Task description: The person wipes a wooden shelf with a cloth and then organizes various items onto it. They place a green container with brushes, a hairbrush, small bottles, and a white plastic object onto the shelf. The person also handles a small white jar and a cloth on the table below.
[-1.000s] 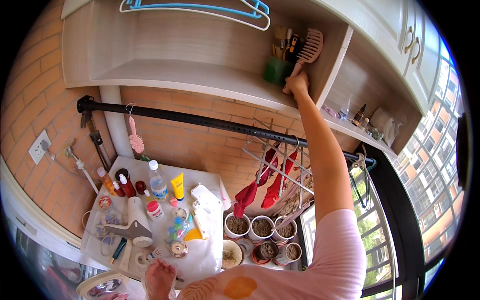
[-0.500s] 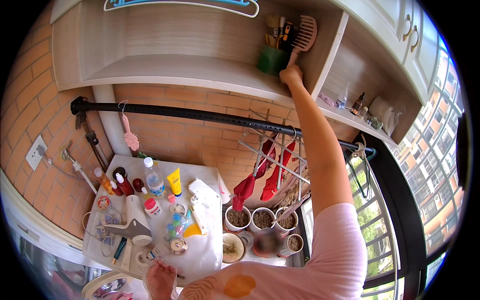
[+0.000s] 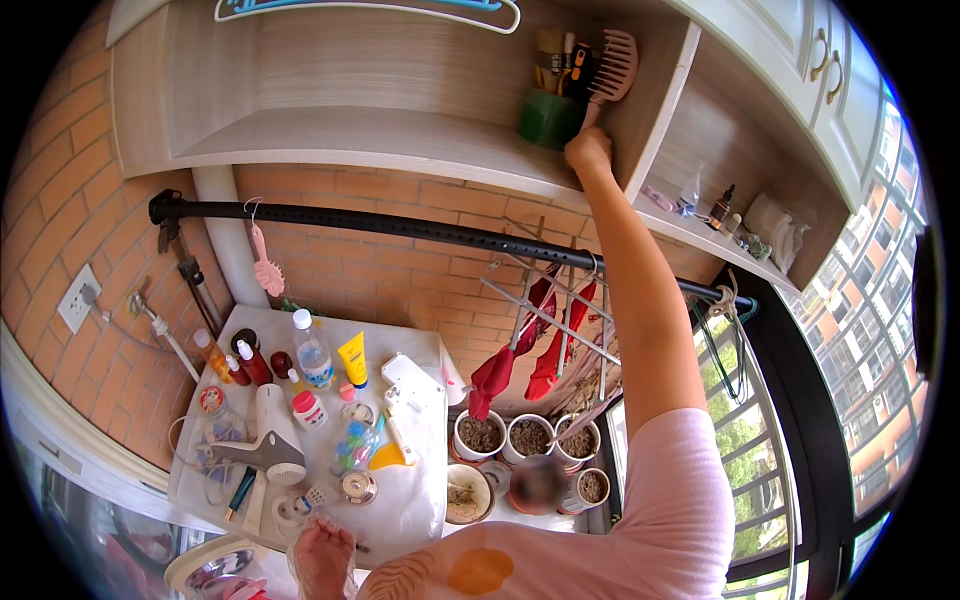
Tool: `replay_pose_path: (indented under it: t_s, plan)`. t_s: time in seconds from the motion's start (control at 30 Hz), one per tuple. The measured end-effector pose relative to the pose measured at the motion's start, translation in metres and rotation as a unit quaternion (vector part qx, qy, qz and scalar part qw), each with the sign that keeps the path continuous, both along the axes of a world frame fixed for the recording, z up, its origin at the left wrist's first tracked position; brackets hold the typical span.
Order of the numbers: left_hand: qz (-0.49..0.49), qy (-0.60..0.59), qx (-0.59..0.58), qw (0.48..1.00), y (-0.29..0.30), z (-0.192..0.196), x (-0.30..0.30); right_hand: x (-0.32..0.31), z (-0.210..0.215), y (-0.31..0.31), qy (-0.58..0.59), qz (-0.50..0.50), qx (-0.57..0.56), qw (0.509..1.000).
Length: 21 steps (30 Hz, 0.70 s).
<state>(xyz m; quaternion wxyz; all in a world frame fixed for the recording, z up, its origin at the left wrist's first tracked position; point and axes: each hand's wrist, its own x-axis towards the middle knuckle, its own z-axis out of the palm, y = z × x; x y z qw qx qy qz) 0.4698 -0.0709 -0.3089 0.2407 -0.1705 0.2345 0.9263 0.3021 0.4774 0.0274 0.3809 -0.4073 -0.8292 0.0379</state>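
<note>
Up in the open shelf, my right hand (image 3: 590,152) is closed round the handle of a pink wide-tooth comb (image 3: 614,68). The comb stands upright, teeth to the right. Just left of it, a green cup (image 3: 548,118) holds brushes and a black-and-orange tool (image 3: 579,68). Low in the view, my left hand (image 3: 322,560) is held near the front edge of the white table (image 3: 415,505). Its fingers are curled, and crinkled clear plastic (image 3: 352,582) shows around them; how they grip it is partly hidden.
A hair dryer (image 3: 272,445), a water bottle (image 3: 313,352), a yellow tube (image 3: 352,360) and several small bottles crowd the table. A black rail (image 3: 400,222) crosses below the shelf, with red cloths (image 3: 492,382) hanging from a rack. Several plant pots (image 3: 529,438) stand below.
The view has shifted slightly. My right hand keeps its hold on the comb beside the green cup, and my left hand stays low by the table edge.
</note>
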Motion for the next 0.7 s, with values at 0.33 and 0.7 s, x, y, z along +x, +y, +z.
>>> replay_pose_path:
  t_s: [0.33, 0.7]
  plan:
    - [0.004, -0.022, -0.001, 1.0, -0.01, -0.031, -0.008, -0.008, 0.012, -0.044, 0.058, 0.228, 0.002, 0.972]
    - [-0.006, -0.017, 0.108, 0.994, -0.016, -0.059, -0.018, -0.097, 0.041, -0.021, 0.035, 0.388, -0.28, 0.877]
